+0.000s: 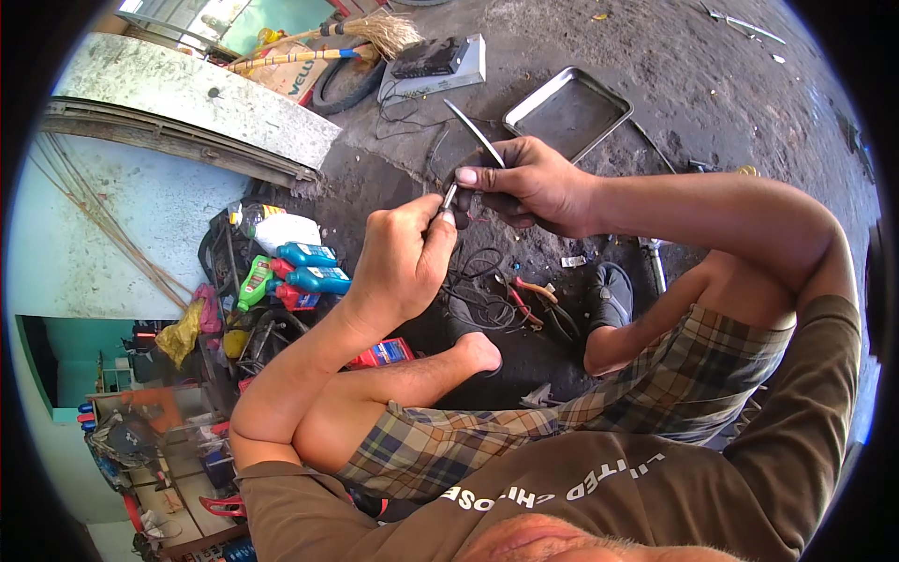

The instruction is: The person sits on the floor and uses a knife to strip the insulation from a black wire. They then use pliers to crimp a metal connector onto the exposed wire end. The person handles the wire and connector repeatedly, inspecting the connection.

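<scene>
Both of my hands are raised close together over the dark floor. A small shiny metal cylinder (449,198) is pinched between the thumb and fingers of my left hand (405,255). My right hand (541,185) is closed around a thin, slightly curved metal blade (475,133), whose free end points up and to the left. The right thumb sits right by the cylinder's upper end. The blade's lower part is hidden in the right hand. Below the hands, a loosely coiled black cable (484,288) lies on the floor; whether it joins the cylinder I cannot tell.
Pliers with red handles (523,307) lie between my feet. A shallow metal tray (536,95) sits beyond my right hand. Blue bottles (318,279) and a green bottle (254,283) are at the left. Farther off are a straw broom (384,36) and a white box (475,67).
</scene>
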Demonstrator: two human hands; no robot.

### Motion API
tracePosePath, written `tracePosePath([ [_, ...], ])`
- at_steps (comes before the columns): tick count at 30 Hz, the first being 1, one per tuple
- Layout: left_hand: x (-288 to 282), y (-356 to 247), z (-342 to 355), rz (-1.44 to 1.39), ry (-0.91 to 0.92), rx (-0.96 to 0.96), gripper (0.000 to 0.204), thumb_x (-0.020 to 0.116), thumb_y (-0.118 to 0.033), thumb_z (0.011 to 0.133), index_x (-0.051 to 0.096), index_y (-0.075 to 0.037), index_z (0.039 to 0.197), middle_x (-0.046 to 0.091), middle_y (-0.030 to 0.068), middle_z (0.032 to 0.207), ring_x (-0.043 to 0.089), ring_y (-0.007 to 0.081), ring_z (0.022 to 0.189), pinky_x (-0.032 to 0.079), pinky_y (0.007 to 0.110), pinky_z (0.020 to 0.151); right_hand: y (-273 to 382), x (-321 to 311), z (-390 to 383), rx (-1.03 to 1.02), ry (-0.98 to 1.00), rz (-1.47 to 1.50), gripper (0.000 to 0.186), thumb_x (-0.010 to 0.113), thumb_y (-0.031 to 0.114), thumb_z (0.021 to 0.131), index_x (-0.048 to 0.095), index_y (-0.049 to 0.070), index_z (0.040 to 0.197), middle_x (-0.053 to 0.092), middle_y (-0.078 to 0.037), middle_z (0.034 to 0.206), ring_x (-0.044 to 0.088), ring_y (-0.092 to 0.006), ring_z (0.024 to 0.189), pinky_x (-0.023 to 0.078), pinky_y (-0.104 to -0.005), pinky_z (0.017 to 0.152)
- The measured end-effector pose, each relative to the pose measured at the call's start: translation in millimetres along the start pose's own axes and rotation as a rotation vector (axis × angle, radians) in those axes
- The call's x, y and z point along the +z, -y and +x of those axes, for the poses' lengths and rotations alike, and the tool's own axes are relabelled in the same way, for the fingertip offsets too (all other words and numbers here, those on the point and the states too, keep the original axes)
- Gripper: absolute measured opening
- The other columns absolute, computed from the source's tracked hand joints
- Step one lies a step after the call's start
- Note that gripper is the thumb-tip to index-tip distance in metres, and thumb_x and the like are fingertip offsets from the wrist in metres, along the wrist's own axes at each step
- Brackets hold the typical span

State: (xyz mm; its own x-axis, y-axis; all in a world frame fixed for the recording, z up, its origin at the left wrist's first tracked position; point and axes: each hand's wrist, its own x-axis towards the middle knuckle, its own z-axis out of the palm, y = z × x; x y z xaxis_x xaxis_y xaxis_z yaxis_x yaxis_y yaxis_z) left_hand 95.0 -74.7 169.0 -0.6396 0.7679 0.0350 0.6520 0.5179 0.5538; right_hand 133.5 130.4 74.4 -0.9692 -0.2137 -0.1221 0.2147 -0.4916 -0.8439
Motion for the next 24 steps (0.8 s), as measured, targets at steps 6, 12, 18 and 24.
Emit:
tracePosePath([
  [6,0.5,-1.4,0.4,0.013,-0.001,0.014,0.024,0.058,-0.01,0.098,0.06,0.004,0.079,0.056,0.0236,0.059,0.064,0.0376,0.054,0.043,0.044,0.052,-0.2,-0.5,0.0,0.017,0.012,0.027,0.026,0.078,0.033,0.099,0.071,0.008,0.096,0.056,0.004,0.065,0.043,-0.0064,0.051,0.029,-0.0265,0.045],
  [12,0.0,0.7,0.1,-0.021,0.023,-0.021,0.025,0.056,-0.011,0.098,0.06,0.005,0.079,0.056,0.0229,0.058,0.065,0.0348,0.054,0.044,0.044,0.052,-0.1,0.5,-0.4,0.006,0.011,0.017,0.026,0.078,0.033,0.099,0.071,0.008,0.095,0.057,0.003,0.065,0.043,-0.0065,0.051,0.03,-0.0267,0.046],
  [18,-0.5,1.4,1.8,-0.039,0.033,-0.028,0.026,0.055,-0.012,0.099,0.06,0.005,0.08,0.055,0.0225,0.058,0.066,0.0314,0.053,0.044,0.043,0.052,0.3,0.5,-0.7,-0.002,0.005,0.005,0.024,0.078,0.031,0.099,0.071,0.008,0.096,0.058,0.003,0.066,0.043,-0.0067,0.05,0.03,-0.0267,0.046],
  [24,0.0,2.3,2.0,-0.032,0.035,-0.047,0.025,0.057,-0.013,0.098,0.06,0.005,0.08,0.056,0.0221,0.059,0.065,0.026,0.054,0.044,0.042,0.053,0.0,0.3,-0.4,0.0,0.005,0.004,0.024,0.077,0.03,0.1,0.071,0.008,0.098,0.057,0.003,0.066,0.043,-0.0065,0.051,0.031,-0.0259,0.046],
])
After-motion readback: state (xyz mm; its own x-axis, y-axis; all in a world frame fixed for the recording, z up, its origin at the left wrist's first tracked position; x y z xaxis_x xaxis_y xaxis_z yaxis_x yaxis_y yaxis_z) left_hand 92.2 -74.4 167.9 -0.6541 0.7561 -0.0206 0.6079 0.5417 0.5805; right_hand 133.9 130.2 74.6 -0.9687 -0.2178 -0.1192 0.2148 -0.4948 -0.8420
